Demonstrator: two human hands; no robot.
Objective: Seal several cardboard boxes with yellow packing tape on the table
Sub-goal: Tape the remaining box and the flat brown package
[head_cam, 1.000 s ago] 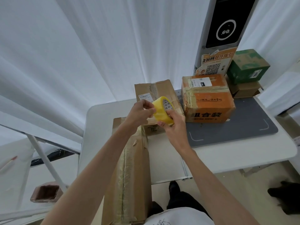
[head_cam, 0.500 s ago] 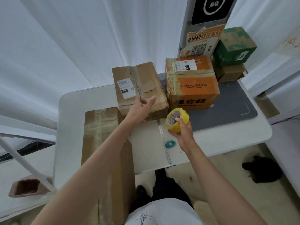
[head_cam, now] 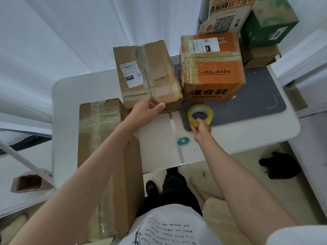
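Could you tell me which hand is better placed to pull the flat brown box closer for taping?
Left. The left hand already rests at the near edge of the flat brown box, while the right hand is occupied gripping the yellow tape roll.

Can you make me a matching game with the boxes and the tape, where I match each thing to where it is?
Things:
1. yellow tape roll
2. orange box
3. green box
4. small teal thing

Places:
A. stacked on a brown box, far right
B. lying on the table near the right wrist
C. held by the right hand
D. on the grey mat, with a white label on top

Pairs: 1-C, 2-D, 3-A, 4-B
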